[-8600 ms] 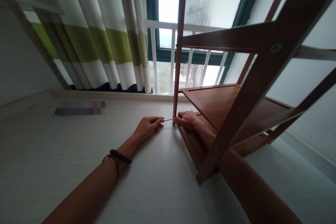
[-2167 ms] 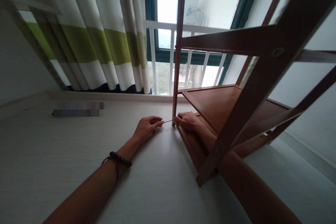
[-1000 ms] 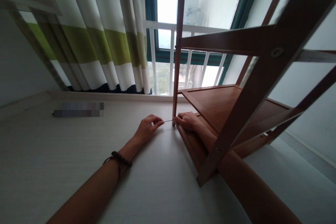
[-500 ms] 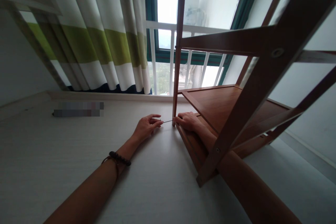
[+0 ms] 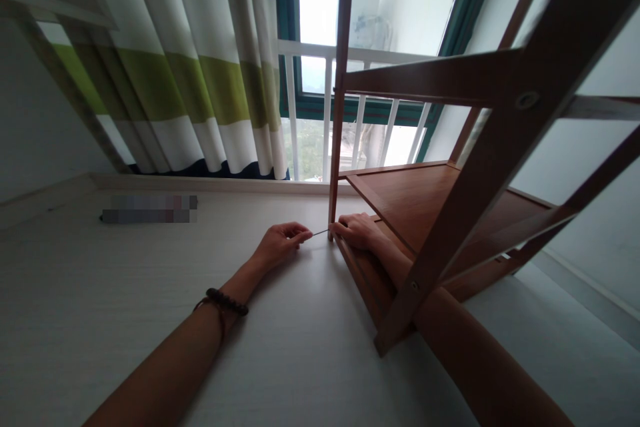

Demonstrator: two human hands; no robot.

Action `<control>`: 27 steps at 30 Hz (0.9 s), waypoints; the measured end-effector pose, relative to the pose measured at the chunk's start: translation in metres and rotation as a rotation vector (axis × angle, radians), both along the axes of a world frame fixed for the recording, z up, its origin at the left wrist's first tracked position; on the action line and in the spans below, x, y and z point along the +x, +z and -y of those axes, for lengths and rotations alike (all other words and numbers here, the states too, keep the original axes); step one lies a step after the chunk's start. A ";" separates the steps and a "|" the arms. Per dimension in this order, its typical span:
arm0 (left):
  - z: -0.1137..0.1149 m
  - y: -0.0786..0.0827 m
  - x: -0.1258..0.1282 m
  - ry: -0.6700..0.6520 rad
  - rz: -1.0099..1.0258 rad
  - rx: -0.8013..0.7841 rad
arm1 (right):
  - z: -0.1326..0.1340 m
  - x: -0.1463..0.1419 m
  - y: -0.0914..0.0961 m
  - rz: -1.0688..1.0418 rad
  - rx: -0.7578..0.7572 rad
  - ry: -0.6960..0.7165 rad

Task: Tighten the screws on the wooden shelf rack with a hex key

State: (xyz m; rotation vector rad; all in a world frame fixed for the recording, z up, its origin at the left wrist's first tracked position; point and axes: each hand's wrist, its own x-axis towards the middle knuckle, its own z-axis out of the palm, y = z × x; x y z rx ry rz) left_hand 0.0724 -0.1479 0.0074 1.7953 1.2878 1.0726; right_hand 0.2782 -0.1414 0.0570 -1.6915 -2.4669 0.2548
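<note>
My left hand (image 5: 281,244) is closed, thumb and fingers pinching the end of a thin metal Allen key (image 5: 321,232). The key's far end meets the foot of a slim wooden leg (image 5: 337,140) on a reddish-brown shelf rack (image 5: 413,197). Reaching through the rack's open side, my right hand (image 5: 358,229) is wrapped over the lower rail (image 5: 356,273) close to that same leg. Any screw at the joint is too small or hidden to make out. A dark beaded bracelet (image 5: 227,301) circles my left wrist.
A thick slanted post (image 5: 480,173) of the rack stands close on the right, over my right forearm. Behind are a striped curtain (image 5: 200,80), a white railing (image 5: 327,113) and a window. A blurred-out item (image 5: 150,208) lies on the pale floor (image 5: 250,373) at left.
My left fingers have closed down on the Allen key and the hand has turned slightly. My right hand and the rack stay where they were.
</note>
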 end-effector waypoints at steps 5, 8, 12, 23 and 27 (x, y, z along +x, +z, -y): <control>0.001 0.003 0.001 -0.060 -0.004 -0.040 | 0.000 0.000 0.000 0.012 -0.001 0.002; 0.000 0.002 0.000 -0.084 0.004 -0.060 | -0.001 0.000 -0.001 0.016 0.002 0.006; -0.003 -0.002 -0.002 -0.102 0.013 -0.087 | -0.003 0.002 -0.004 0.017 0.008 0.012; 0.001 0.000 0.001 -0.031 -0.038 -0.073 | -0.002 0.001 -0.002 0.010 0.009 0.002; 0.001 0.001 0.004 0.066 -0.091 0.013 | -0.001 0.000 -0.002 0.009 0.006 -0.001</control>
